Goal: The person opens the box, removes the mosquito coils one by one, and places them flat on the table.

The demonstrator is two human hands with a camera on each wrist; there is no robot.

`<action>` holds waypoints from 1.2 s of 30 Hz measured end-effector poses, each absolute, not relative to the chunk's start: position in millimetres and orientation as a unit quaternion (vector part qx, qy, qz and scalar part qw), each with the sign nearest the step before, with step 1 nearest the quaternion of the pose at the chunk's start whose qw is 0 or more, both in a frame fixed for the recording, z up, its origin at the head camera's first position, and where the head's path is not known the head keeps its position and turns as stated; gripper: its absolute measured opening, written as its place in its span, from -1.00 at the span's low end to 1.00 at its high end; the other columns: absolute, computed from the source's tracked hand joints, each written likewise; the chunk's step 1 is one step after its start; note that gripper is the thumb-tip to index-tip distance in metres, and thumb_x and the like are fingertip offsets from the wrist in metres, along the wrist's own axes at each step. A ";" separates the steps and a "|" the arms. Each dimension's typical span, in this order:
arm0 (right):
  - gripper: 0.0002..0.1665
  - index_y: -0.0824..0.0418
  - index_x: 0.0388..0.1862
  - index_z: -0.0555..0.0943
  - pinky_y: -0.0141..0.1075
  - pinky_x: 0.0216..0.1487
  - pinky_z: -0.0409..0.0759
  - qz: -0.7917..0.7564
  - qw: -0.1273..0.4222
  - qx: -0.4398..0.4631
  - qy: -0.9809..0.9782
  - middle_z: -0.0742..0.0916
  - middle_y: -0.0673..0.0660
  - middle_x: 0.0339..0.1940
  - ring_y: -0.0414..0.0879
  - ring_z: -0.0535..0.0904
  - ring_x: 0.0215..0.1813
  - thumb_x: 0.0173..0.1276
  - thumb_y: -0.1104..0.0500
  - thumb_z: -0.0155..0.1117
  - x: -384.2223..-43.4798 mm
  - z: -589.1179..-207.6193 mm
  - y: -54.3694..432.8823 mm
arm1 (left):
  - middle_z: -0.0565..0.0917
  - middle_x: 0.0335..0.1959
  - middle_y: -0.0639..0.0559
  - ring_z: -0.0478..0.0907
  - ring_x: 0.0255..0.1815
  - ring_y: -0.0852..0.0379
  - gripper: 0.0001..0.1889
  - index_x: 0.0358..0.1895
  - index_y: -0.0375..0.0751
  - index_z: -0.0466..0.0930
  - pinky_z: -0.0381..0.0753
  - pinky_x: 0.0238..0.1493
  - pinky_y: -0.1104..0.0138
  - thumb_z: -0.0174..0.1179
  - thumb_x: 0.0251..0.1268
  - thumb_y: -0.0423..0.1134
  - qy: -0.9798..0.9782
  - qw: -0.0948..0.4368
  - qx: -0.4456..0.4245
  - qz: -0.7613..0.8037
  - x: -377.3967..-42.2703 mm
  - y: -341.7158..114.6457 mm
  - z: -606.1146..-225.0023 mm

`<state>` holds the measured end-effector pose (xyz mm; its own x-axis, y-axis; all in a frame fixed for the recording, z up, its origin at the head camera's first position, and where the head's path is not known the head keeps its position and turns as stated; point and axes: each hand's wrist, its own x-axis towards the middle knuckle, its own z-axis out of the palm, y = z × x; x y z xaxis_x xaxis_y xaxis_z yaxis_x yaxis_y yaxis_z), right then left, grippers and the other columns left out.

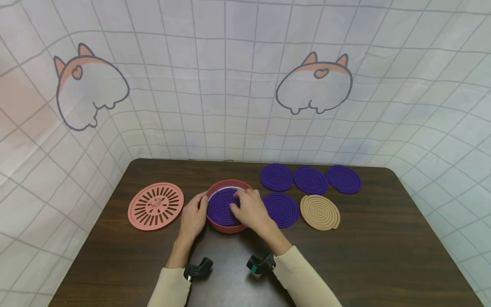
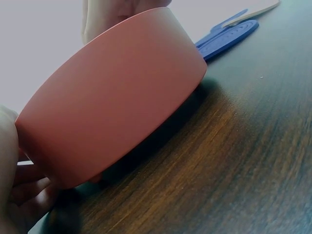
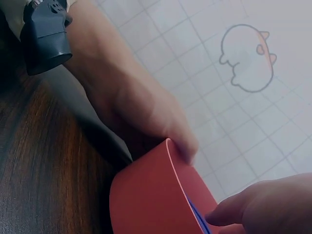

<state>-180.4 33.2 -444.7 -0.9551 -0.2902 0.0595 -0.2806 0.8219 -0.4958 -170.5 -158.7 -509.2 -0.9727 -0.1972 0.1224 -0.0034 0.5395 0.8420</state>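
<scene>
A round red bowl (image 1: 229,229) with straight walls stands at the middle of the table. My left hand (image 1: 193,215) grips its left wall, thumb at the rim and fingers around the outside. Inside the bowl is a purple spiral coaster (image 1: 221,207), with a pale edge showing behind it. My right hand (image 1: 251,208) reaches over the right rim with bent fingers and holds the coaster by its right side. The right wrist view shows a fingertip against the coaster's thin edge (image 3: 197,214); the other fingertips are partly hidden.
A pink slotted round lid (image 1: 156,206) lies left of the bowl. Right of it lie several more purple spiral coasters (image 1: 276,177), one (image 1: 281,209) close beside the bowl, and a beige spiral coaster (image 1: 320,212). A patterned curtain (image 1: 230,85) hangs behind the table.
</scene>
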 end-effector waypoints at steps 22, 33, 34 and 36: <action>-0.77 0.18 -0.02 0.70 -0.23 -0.15 0.54 -0.415 -0.018 -0.143 0.898 0.72 0.17 0.02 -0.05 0.53 -0.20 0.37 0.18 0.31 -183.7 -446.1 47.7 | 0.65 0.25 -0.07 0.55 0.33 -0.07 -0.58 0.27 -0.06 0.59 0.47 0.38 0.01 -0.08 0.58 0.00 -0.875 0.102 0.056 -0.470 -171.9 -159.7 -512.2; -0.86 0.14 -0.14 0.75 -0.40 -0.53 0.53 -0.465 0.027 -0.157 0.871 0.78 0.11 -0.32 -0.19 0.54 -0.58 0.37 0.21 0.34 -187.3 -446.4 59.2 | 0.66 0.25 -0.07 0.56 0.32 -0.07 -0.58 0.27 -0.05 0.59 0.48 0.37 0.01 -0.08 0.58 0.00 -0.873 0.101 0.053 -0.475 -170.9 -159.4 -511.5; -0.86 0.15 -0.13 0.76 -0.37 -0.55 0.56 -0.469 0.033 -0.159 0.868 0.79 0.13 -0.34 -0.15 0.57 -0.60 0.37 0.21 0.33 -187.4 -445.8 60.0 | 0.66 0.24 -0.06 0.56 0.32 -0.07 -0.58 0.27 -0.05 0.59 0.48 0.37 0.01 -0.07 0.58 0.00 -0.873 0.102 0.053 -0.475 -171.0 -159.1 -511.4; -0.84 0.16 -0.11 0.76 -0.34 -0.59 0.59 -0.472 0.045 -0.162 0.865 0.80 0.17 -0.34 -0.08 0.62 -0.64 0.37 0.22 0.34 -187.3 -444.5 61.1 | 0.66 0.24 -0.06 0.56 0.32 -0.07 -0.59 0.27 -0.04 0.60 0.47 0.37 0.01 -0.07 0.58 0.00 -0.873 0.103 0.054 -0.473 -171.1 -158.7 -511.4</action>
